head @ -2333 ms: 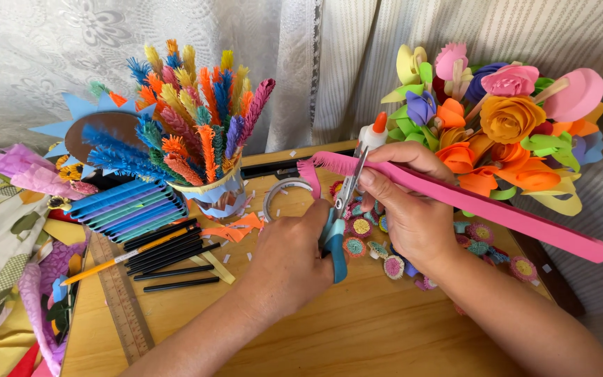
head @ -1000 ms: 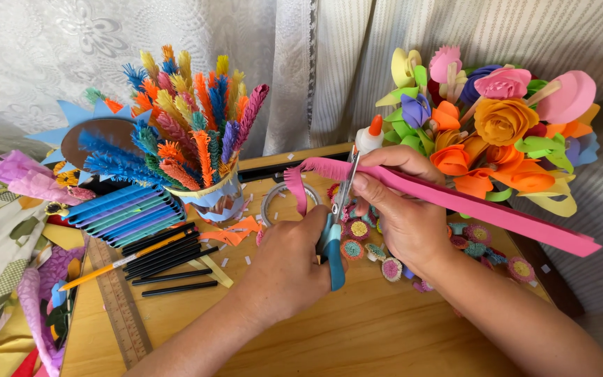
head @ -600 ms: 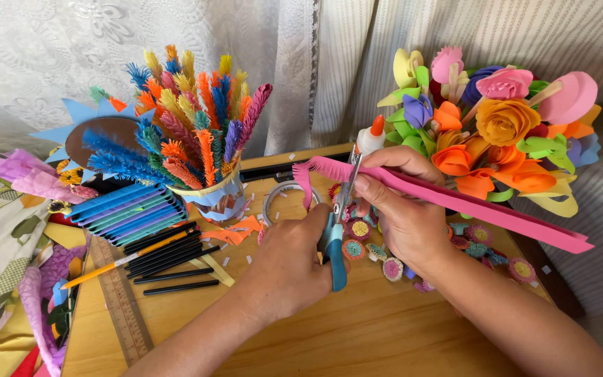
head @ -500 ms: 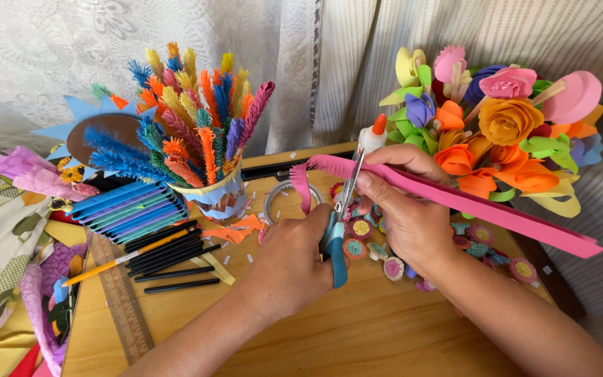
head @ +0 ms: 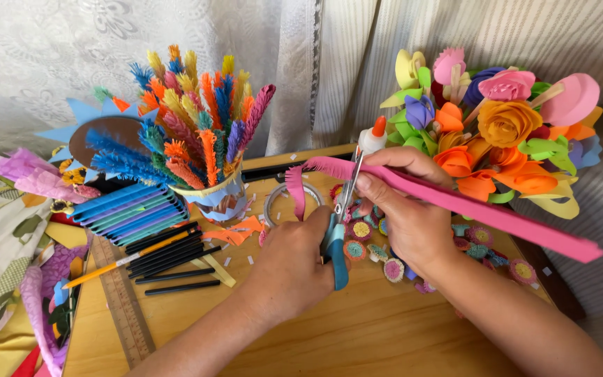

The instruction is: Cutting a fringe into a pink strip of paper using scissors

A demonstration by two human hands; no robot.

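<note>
My left hand (head: 289, 269) grips blue-handled scissors (head: 334, 246), whose blades point up into the edge of a long pink paper strip (head: 497, 218). My right hand (head: 406, 216) pinches that strip close to the blades and holds it slanting down to the right. The strip's left end (head: 294, 187) is cut into a fringe and curls down over a clear tape roll (head: 273, 202). Both hands hover over a wooden table (head: 357, 335).
A cup of fringed coloured paper sticks (head: 207, 195) stands to the left and a paper flower bouquet (head: 504, 126) to the right. A glue bottle (head: 371, 138) stands behind my hands. Small rolled paper flowers (head: 476, 244), black sticks (head: 176, 269), a paintbrush (head: 127, 258), a ruler (head: 123, 307) and blue strips (head: 130, 209) lie about.
The scissors have kept snipping along the pink strip's edge, and the fringed end hangs a little lower. Both hands stay in nearly the same place.
</note>
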